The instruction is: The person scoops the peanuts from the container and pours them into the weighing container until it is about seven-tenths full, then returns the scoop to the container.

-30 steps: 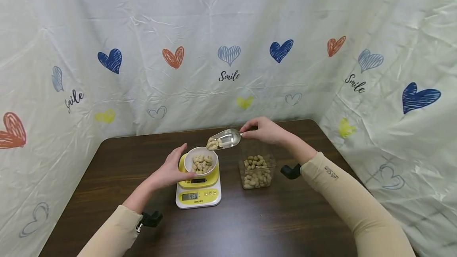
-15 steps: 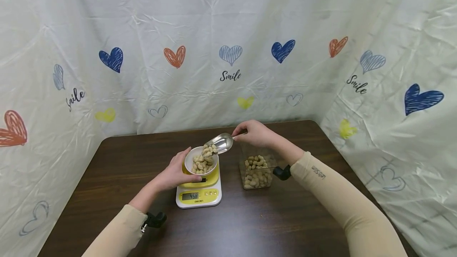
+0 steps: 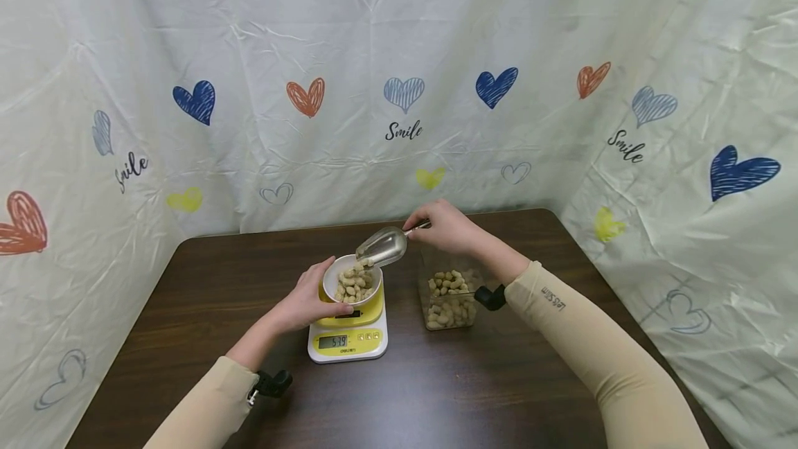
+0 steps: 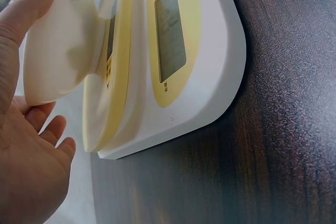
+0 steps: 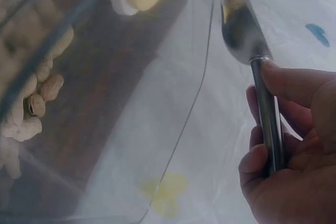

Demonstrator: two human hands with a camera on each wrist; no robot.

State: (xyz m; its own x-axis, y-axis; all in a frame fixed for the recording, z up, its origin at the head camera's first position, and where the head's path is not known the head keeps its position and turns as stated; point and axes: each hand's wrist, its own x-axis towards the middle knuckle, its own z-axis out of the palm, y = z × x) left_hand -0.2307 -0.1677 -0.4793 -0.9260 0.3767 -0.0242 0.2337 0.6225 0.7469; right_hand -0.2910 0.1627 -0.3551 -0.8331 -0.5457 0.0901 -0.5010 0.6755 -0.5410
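My right hand [image 3: 450,229] grips the handle of a metal scoop [image 3: 383,247], fingers curled round it in the right wrist view. The scoop tips down to the left, its mouth over a white bowl [image 3: 332,274]. Peanuts in the shell [image 3: 354,287] lie in this bowl, some right under the scoop's lip. Thumb and fingers of my left hand [image 3: 305,305] hold the bowl from both sides. It sits on a yellow and white kitchen scale [image 3: 374,353], whose display appears to read 57.9. In the left wrist view my thumb lies near the rim of the bowl [image 4: 60,51].
A clear square container [image 3: 461,294] with more peanuts [image 3: 450,312] stands right of the scale, below my right forearm. The dark wooden table [image 3: 436,386] ends at the back against a white curtain [image 3: 349,179] printed with hearts.
The scoop has moved left and tilted downward over the bowl, and its peanuts have slid into the bowl. The display has gone from about 45.8 to 57.9. My left hand stays at the bowl.
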